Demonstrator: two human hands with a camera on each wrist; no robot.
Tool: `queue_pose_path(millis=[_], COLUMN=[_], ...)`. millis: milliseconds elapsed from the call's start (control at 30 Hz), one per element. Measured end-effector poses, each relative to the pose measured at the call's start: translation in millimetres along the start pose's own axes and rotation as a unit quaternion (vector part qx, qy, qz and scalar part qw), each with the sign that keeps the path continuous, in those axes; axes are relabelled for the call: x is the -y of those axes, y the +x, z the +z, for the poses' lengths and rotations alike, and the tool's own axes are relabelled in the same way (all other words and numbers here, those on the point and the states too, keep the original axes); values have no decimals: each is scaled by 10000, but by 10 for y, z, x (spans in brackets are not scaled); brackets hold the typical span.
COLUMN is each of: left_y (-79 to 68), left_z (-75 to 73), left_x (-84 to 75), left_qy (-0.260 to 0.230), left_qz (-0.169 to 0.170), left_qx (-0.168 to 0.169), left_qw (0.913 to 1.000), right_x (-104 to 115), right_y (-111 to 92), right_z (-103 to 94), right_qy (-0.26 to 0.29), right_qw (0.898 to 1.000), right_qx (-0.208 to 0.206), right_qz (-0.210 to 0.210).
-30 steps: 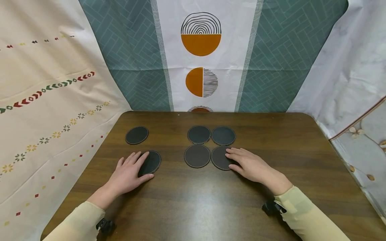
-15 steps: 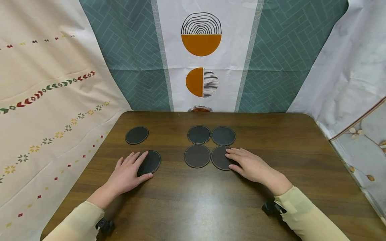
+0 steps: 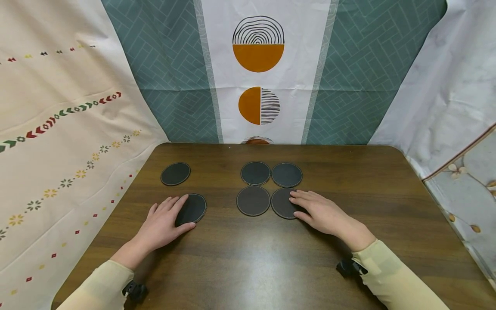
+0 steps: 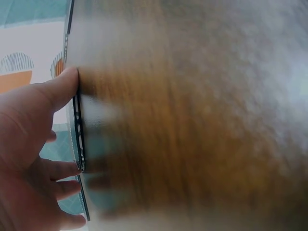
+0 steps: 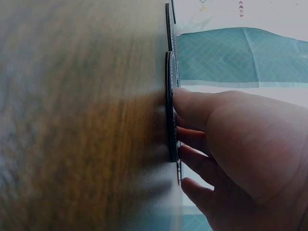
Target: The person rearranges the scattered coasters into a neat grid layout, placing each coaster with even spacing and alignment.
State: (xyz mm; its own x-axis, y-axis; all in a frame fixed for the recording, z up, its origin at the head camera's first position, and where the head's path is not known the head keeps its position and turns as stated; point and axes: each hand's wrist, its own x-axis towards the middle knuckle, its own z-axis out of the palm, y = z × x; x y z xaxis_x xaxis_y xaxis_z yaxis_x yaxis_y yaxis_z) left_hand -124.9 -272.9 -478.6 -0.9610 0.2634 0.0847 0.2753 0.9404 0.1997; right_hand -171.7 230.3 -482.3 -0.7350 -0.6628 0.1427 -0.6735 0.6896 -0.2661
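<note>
My left hand [image 3: 162, 224] lies at the left side of a round black coaster [image 3: 193, 209], its index finger at the far edge and the thumb at the near edge. The left wrist view shows that coaster's thin edge [image 4: 78, 130] flat on the table beside the thumb. Fingers and thumb of my right hand [image 3: 324, 214] rest on the right part of another dark coaster [image 3: 281, 204]. Seen edge-on in the right wrist view, this coaster [image 5: 170, 108] looks layered. It is the near right one of a two-by-two block with three other coasters [image 3: 253, 200].
One more black coaster [image 3: 176, 174] lies alone at the far left of the brown wooden table [image 3: 240, 258]. Patterned cloths [image 3: 174, 73] hang behind the table and along both sides.
My left hand has slid slightly to the left, uncovering a little more of its coaster. The right hand and the coasters look unmoved.
</note>
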Motion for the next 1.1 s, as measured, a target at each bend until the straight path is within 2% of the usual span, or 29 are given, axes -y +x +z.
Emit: queue_pose_path(millis=[733,933,1100], left_y=[73,144,219], left_z=[26,25,21], left_x=[13,-48,-118], left_qy=[69,22,22], left_qz=[308,515,600], left_qx=[-504,-722,-698], left_qw=[9982,9961,9958], right_x=[1,-6,-15], right_y=[-8,-4,3], right_z=[10,7,2], right_qy=[44,20,1], right_qw=[10000,10000,10000], right_qx=[56,69,64], right_qz=[28,25,17])
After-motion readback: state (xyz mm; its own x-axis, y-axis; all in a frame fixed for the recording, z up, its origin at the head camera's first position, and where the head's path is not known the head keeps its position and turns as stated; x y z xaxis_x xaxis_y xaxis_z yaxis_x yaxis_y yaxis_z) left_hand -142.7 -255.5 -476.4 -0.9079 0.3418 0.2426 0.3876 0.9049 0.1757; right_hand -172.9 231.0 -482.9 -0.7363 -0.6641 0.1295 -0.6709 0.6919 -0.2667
